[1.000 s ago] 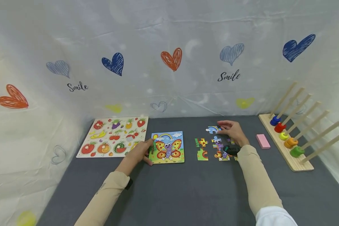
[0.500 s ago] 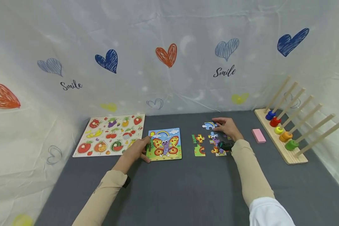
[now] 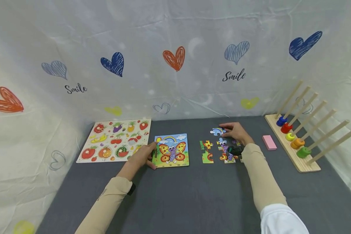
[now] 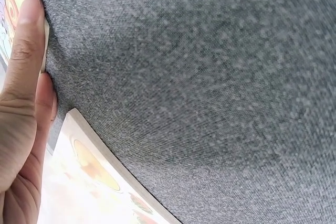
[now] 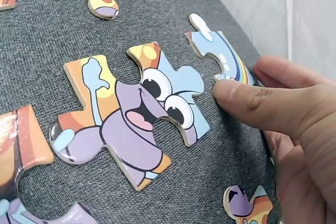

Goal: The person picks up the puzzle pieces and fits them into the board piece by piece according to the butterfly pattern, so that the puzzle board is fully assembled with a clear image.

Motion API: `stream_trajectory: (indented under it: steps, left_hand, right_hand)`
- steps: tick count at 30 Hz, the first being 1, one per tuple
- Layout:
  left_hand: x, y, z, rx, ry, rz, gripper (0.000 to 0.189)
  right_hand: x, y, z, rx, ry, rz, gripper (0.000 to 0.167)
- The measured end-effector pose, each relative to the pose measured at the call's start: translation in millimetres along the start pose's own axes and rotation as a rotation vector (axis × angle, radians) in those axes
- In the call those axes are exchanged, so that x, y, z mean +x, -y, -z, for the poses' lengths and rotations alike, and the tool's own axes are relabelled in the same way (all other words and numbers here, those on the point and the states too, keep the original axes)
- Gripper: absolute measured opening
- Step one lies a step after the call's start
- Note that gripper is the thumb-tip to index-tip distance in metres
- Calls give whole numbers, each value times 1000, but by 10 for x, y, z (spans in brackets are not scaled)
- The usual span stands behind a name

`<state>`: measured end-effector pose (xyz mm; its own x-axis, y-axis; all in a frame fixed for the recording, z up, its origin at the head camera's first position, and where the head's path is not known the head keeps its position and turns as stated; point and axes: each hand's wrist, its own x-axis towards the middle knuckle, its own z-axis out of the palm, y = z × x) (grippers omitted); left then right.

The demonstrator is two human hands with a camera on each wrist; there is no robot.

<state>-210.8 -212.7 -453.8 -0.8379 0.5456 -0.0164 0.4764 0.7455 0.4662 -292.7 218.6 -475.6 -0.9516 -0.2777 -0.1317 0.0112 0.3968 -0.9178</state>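
In the head view my left hand (image 3: 141,157) holds the left edge of a square butterfly puzzle board (image 3: 172,151), thumb near its lower corner. The left wrist view shows that thumb (image 4: 26,45) lying over the board's edge. My right hand (image 3: 237,131) pinches a rainbow jigsaw piece (image 5: 210,45) at its right end, on the table. Nearest to that hand lies a purple butterfly-face piece (image 5: 131,108). Other loose pieces include a spotted wing piece (image 3: 207,144) and a green corner piece (image 3: 207,157). The right wrist partly covers pieces at the right.
A fruit puzzle board (image 3: 114,139) lies left of the butterfly board. To the right are a pink block (image 3: 269,142) and a wooden peg stand (image 3: 292,143) with coloured rings and upright pegs. A printed curtain (image 3: 175,81) hangs behind the dark table (image 3: 187,195).
The head view has shifted slightly. Both hands stay nearly where they were, the left on the butterfly board and the right at the rainbow piece.
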Motion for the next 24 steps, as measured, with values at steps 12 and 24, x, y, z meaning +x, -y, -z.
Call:
stream_trajectory:
  steps: [12,24]
  left_hand:
    - [-14,-24,-7,4,28,58,64]
    - [10,-16,2,26,21,35,67]
  right_hand:
    - [54,63,-11,-177,-16,-41,46]
    - [-10,13,42,-35,-54,-25,46]
